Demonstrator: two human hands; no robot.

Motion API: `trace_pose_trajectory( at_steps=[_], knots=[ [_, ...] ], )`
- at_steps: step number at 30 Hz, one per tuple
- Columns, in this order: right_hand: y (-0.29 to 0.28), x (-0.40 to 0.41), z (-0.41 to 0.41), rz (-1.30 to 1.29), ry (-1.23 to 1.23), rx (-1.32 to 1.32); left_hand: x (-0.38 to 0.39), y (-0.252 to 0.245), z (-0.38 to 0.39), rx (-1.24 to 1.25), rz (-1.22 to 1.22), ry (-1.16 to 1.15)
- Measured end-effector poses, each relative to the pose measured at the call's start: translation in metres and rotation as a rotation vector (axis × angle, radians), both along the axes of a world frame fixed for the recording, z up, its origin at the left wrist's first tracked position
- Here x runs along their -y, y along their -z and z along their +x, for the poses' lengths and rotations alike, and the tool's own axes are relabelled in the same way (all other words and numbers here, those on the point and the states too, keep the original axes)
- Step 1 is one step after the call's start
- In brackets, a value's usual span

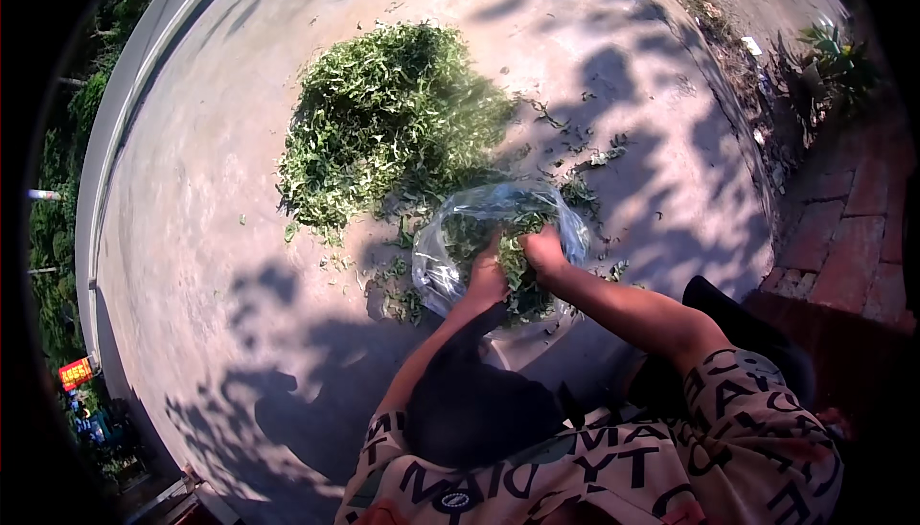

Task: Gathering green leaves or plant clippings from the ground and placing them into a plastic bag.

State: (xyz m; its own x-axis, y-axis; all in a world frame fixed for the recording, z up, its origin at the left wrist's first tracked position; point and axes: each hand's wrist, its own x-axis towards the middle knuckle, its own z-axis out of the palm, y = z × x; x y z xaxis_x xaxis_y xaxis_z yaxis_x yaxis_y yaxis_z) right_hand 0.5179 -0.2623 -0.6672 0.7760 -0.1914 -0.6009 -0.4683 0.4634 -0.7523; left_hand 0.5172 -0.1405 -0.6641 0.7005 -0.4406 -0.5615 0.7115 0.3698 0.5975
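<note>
A clear plastic bag stands with its mouth wide on the concrete, right in front of me. Chopped green leaves fill part of it. Both hands reach inside: my left hand at the left, its fingers mostly hidden, and my right hand at the right with fingers curled. Between them they hold a clump of leaves. Beyond the bag, a broad heap of the same chopped leaves lies on the ground, its near edge close to the bag's rim.
Loose leaf scraps are scattered over the concrete ground around the bag. Red brick paving and plants border the right side. A pale kerb curves along the left. Tree shadows fall across the ground.
</note>
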Motion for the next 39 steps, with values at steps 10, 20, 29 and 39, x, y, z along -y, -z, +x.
trace_pose_trajectory(
  at_steps=[10, 20, 29, 39],
  knots=[
    [-0.067, 0.027, 0.024, -0.974, -0.817, -0.069, -0.063, 0.053, 0.003, 0.97, 0.981, 0.313],
    [-0.062, -0.012, -0.012, -1.235, -0.842, 0.502, -0.054, 0.027, 0.007, 0.048, -0.348, -0.044],
    [-0.037, 0.01, -0.002, -1.46, -1.261, 0.562, -0.019, -0.029, 0.001, 0.26, 0.441, -0.077],
    [-0.066, 0.041, 0.023, -0.231, -0.891, 0.278, -0.033, 0.014, 0.0, 1.016, 1.064, 0.342]
  ],
)
